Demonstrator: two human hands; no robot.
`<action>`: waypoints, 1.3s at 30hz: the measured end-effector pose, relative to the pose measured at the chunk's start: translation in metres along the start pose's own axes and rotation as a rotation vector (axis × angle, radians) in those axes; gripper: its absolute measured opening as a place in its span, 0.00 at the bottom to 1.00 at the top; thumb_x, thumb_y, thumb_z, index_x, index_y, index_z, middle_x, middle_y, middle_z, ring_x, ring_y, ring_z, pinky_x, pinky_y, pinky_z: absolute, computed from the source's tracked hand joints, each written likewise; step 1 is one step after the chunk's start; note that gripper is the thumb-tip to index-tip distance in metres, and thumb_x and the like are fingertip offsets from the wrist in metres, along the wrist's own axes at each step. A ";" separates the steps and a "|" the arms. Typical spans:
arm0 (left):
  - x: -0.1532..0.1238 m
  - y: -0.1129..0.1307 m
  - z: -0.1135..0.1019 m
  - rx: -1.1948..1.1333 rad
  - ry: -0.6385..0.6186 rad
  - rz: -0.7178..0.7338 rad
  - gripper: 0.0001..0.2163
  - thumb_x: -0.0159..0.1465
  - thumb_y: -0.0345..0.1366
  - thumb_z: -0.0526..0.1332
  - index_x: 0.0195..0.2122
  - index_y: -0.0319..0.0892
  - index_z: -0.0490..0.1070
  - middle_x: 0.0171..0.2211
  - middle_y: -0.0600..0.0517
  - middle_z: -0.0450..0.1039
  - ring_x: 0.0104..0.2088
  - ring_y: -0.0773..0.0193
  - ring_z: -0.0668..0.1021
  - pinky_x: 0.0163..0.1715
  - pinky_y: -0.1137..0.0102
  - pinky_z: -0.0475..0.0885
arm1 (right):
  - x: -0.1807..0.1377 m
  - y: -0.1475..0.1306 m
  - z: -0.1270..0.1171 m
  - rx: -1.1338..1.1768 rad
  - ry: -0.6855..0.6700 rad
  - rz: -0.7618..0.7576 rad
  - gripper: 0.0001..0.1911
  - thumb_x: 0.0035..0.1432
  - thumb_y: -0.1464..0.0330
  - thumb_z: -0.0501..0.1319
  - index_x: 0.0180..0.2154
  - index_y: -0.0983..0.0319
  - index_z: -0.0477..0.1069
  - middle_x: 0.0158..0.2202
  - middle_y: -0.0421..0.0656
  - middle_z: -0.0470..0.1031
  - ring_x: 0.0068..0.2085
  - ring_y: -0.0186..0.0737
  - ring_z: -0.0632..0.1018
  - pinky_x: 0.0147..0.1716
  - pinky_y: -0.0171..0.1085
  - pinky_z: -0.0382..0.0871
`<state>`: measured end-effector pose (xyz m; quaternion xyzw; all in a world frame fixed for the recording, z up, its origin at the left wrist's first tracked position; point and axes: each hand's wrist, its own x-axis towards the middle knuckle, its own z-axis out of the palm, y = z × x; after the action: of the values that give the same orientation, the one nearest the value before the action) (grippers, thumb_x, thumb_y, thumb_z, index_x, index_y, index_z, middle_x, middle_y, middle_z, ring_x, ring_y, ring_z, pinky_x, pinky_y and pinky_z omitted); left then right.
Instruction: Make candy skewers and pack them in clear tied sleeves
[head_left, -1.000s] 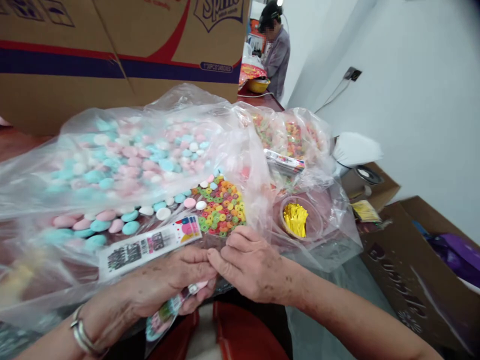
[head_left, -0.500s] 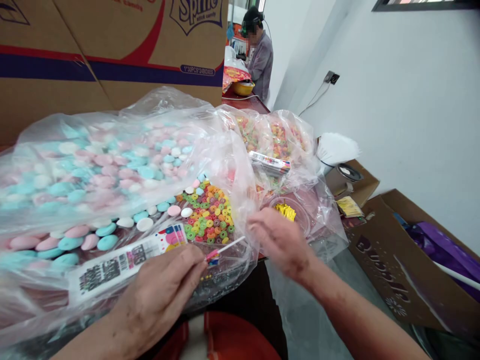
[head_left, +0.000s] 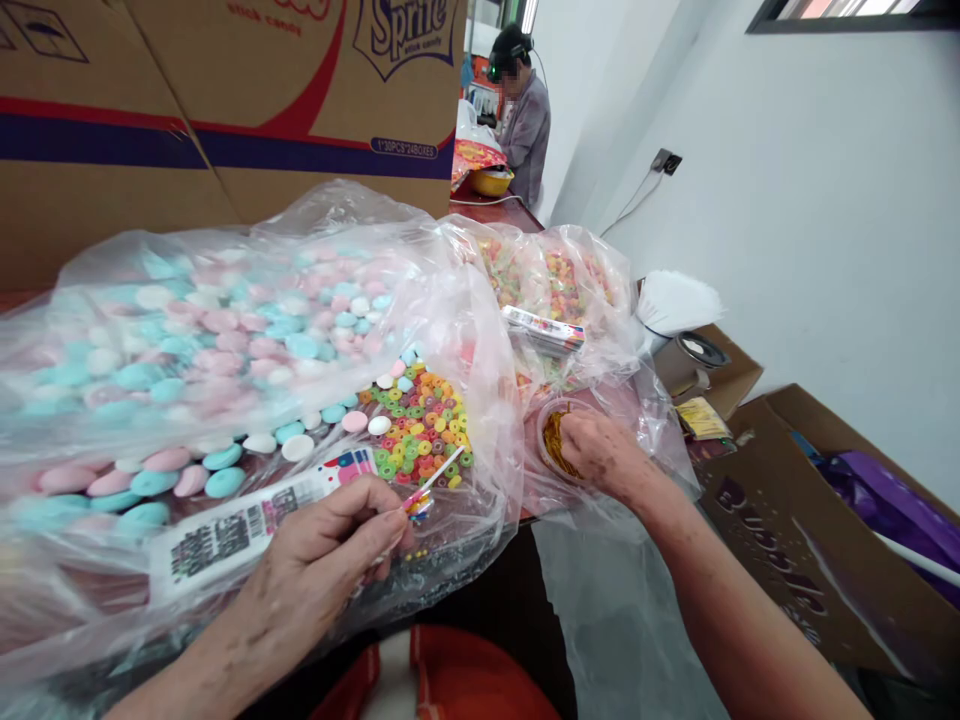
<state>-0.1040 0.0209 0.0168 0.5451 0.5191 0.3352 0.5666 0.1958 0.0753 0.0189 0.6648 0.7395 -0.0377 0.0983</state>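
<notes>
My left hand [head_left: 341, 540] is closed, thumb against the fingers, on a thin white lollipop stick [head_left: 442, 472] that slants up to the right. Pink, yellow and blue bits show at its lower end; the rest is hidden by my fingers. My right hand [head_left: 600, 450] reaches into a round clear tub [head_left: 541, 440] of gold twist ties [head_left: 553, 436]. Its fingers are drawn together and the tips are hidden among the ties. Just beyond my left hand lie colourful ring candies [head_left: 424, 420] and a stack of printed labels or wrappers [head_left: 232, 535].
A large clear bag [head_left: 187, 350] of pastel, disc-shaped candies covers the left side. More bagged ring candies [head_left: 562, 280] stand behind. A big carton [head_left: 225, 170] rises at the back left. An open carton [head_left: 772, 550] stands at right. Another person [head_left: 525, 130] works far behind.
My right hand has moved from beside the stick, to the right and into the tub of gold ties. The left hand keeps the stick, its thumb now more in view.
</notes>
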 end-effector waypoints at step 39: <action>0.008 0.008 0.029 -0.559 0.024 -0.121 0.08 0.58 0.36 0.65 0.34 0.43 0.66 0.21 0.56 0.75 0.17 0.72 0.71 0.18 0.79 0.63 | -0.025 -0.113 -0.005 1.250 0.138 -0.407 0.12 0.62 0.72 0.56 0.26 0.62 0.71 0.23 0.36 0.73 0.31 0.33 0.72 0.38 0.33 0.64</action>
<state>-0.0732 0.0217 0.0188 0.3317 0.4450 0.4373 0.7076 0.0855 0.0390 0.0204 0.4445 0.6938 -0.4351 -0.3629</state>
